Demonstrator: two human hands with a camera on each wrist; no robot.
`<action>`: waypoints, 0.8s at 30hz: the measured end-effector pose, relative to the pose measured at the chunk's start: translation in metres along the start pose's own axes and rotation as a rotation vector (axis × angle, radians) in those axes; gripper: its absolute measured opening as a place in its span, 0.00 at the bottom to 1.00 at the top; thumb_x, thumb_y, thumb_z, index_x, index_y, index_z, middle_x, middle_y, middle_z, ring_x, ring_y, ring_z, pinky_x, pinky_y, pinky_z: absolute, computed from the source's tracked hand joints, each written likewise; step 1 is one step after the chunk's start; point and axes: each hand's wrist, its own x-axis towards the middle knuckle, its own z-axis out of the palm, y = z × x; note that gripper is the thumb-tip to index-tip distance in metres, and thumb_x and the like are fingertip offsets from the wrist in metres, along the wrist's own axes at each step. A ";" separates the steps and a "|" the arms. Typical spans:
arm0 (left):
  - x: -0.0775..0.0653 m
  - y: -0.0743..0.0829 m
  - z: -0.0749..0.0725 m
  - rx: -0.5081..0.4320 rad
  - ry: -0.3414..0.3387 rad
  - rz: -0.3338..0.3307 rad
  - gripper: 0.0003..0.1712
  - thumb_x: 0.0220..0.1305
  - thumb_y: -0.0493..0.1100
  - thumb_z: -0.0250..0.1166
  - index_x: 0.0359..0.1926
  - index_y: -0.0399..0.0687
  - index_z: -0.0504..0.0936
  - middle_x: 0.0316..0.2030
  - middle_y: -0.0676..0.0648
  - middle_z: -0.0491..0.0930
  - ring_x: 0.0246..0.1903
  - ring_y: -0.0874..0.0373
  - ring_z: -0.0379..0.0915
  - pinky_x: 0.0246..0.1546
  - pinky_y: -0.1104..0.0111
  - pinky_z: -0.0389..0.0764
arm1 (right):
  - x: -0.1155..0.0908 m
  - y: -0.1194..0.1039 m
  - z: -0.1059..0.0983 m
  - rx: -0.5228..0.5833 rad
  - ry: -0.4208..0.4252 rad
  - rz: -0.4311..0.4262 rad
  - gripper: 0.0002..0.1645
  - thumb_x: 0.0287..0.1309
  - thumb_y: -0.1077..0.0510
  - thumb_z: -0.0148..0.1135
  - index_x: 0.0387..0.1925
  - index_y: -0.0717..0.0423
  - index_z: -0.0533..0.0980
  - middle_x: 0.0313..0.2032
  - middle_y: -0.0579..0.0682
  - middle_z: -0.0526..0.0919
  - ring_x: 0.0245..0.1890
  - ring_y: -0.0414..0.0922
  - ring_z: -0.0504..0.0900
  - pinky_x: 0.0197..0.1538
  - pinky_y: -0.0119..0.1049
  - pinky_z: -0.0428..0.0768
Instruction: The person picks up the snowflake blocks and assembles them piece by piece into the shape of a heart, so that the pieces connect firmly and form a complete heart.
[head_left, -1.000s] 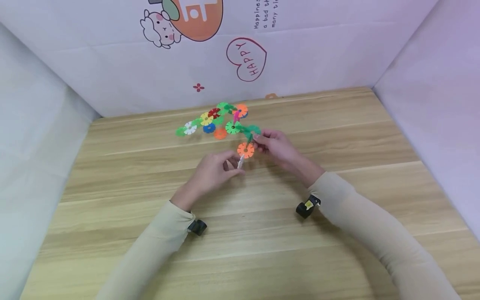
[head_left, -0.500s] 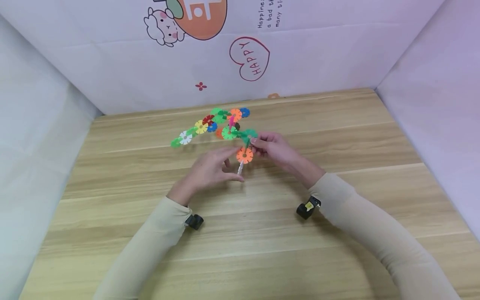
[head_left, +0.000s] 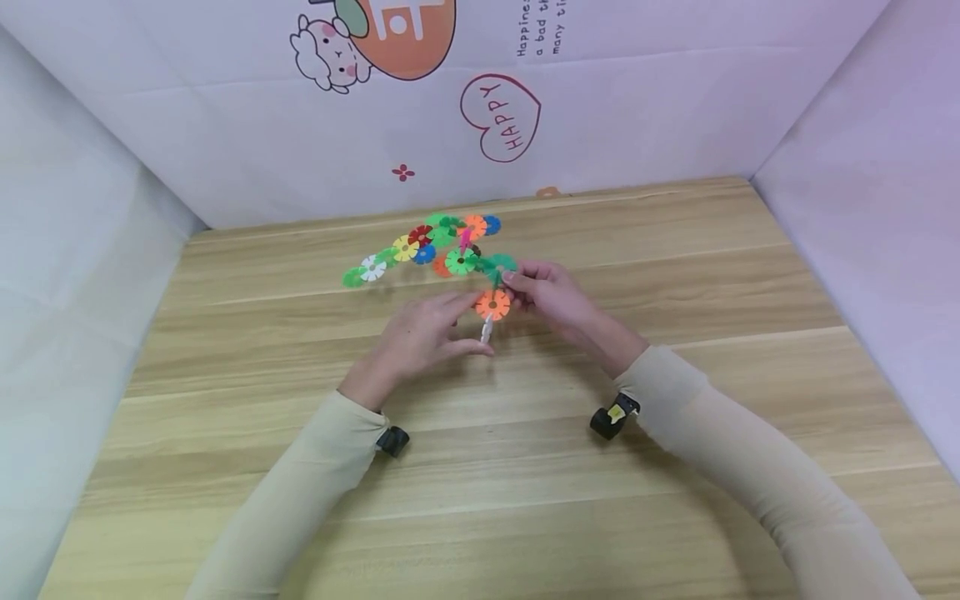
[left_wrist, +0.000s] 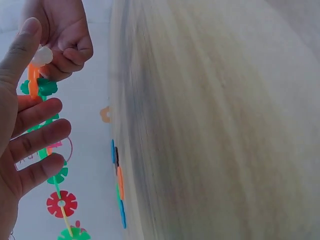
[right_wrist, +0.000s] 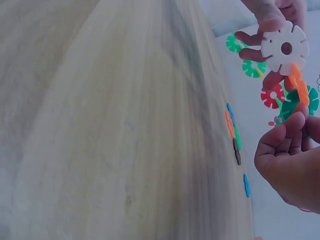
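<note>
Many linked discs (head_left: 454, 262) — notched, multicoloured (flower-like).

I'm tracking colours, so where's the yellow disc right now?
In the head view, the yellow disc is left of centre, between the dark red disc and a light green disc, beyond the left hand.

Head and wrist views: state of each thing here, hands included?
Right hand: pinching a dark green disc.
Left hand: fingers spread beside the white disc; contact unclear.
White disc: joined to an orange disc.
Disc chain: assembled, held above the table.
Separate discs: flat on the table.
</note>
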 end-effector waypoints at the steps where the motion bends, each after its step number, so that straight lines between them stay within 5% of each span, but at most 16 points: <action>1: 0.000 -0.001 0.000 -0.001 0.000 -0.006 0.47 0.56 0.62 0.73 0.71 0.43 0.71 0.62 0.43 0.77 0.49 0.51 0.81 0.54 0.56 0.79 | 0.000 -0.001 0.000 0.003 0.007 0.002 0.12 0.75 0.61 0.53 0.32 0.62 0.73 0.32 0.50 0.77 0.34 0.46 0.72 0.44 0.38 0.74; 9: 0.000 -0.002 -0.001 -0.085 -0.027 -0.075 0.51 0.59 0.60 0.74 0.76 0.48 0.63 0.49 0.49 0.80 0.34 0.55 0.76 0.29 0.67 0.74 | -0.002 -0.010 0.002 -0.037 -0.017 -0.036 0.13 0.74 0.61 0.54 0.33 0.65 0.74 0.32 0.52 0.78 0.32 0.45 0.73 0.40 0.33 0.77; 15: 0.000 -0.002 -0.003 -0.159 -0.042 -0.027 0.51 0.54 0.55 0.78 0.75 0.47 0.65 0.50 0.47 0.81 0.33 0.53 0.78 0.29 0.66 0.73 | -0.001 -0.008 0.001 -0.079 -0.077 -0.059 0.12 0.74 0.62 0.54 0.32 0.64 0.74 0.30 0.51 0.77 0.31 0.43 0.73 0.40 0.34 0.75; 18: -0.001 -0.002 -0.003 -0.140 -0.075 -0.025 0.52 0.56 0.56 0.77 0.76 0.47 0.63 0.44 0.47 0.80 0.33 0.54 0.76 0.29 0.66 0.73 | 0.000 -0.007 -0.001 -0.093 -0.080 -0.061 0.12 0.74 0.61 0.55 0.31 0.63 0.74 0.30 0.51 0.77 0.31 0.43 0.73 0.40 0.33 0.76; 24: 0.001 0.001 -0.002 -0.066 -0.139 -0.028 0.49 0.62 0.57 0.71 0.77 0.46 0.59 0.51 0.48 0.77 0.34 0.61 0.73 0.34 0.67 0.77 | 0.000 -0.005 -0.001 -0.083 -0.047 -0.051 0.13 0.74 0.61 0.55 0.31 0.63 0.74 0.31 0.51 0.77 0.31 0.43 0.73 0.41 0.35 0.76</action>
